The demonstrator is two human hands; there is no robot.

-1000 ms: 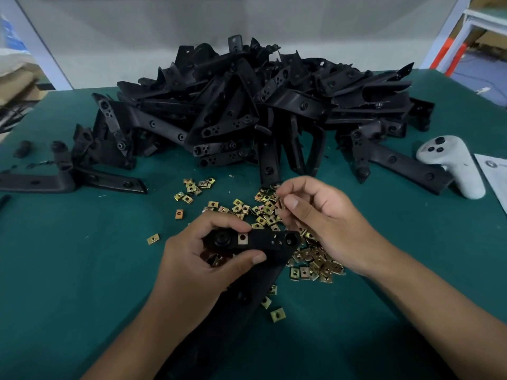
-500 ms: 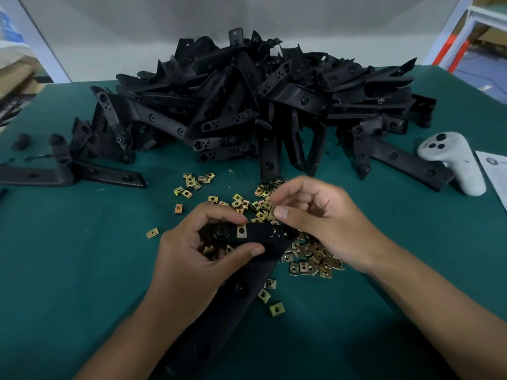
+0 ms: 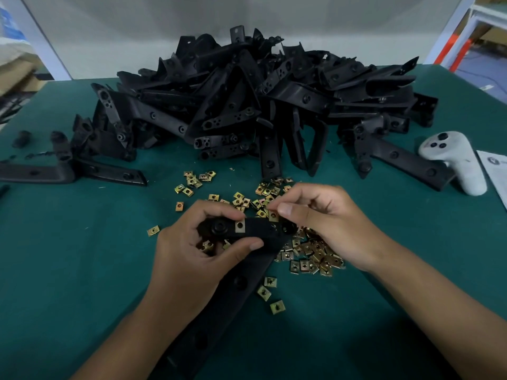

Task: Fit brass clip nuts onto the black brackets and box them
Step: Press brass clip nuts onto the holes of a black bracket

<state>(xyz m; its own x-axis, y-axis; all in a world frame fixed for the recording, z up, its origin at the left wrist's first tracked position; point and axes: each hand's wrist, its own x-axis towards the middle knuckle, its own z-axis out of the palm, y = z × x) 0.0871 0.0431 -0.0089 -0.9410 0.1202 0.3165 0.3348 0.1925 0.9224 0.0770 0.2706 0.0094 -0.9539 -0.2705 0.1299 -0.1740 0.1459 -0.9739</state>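
Second nut at the bracket edge.
I clamp the bracket [image 3: 255, 234] in my left hand [image 3: 192, 259] above the tabletop's [image 3: 82, 270] near-centre; my right hand [image 3: 329, 226] pinches a nut [image 3: 273, 215] against its top edge.

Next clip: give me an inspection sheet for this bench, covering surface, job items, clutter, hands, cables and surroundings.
Surface: dark green cloth-covered table, specked with small debris.
Job's things: big heap of black plastic brackets at the back; loose brass clip nuts scattered at centre; held black bracket already carries one fitted clip nut. No box in view.
Clutter: white handheld controller and a printed paper sheet at far right.
Hands: left hand grips the held bracket; right hand pinches a second brass clip nut at the bracket's edge.
Cables: nothing seen.
Surroundings: grey wall behind; white frame with orange bars at upper right.
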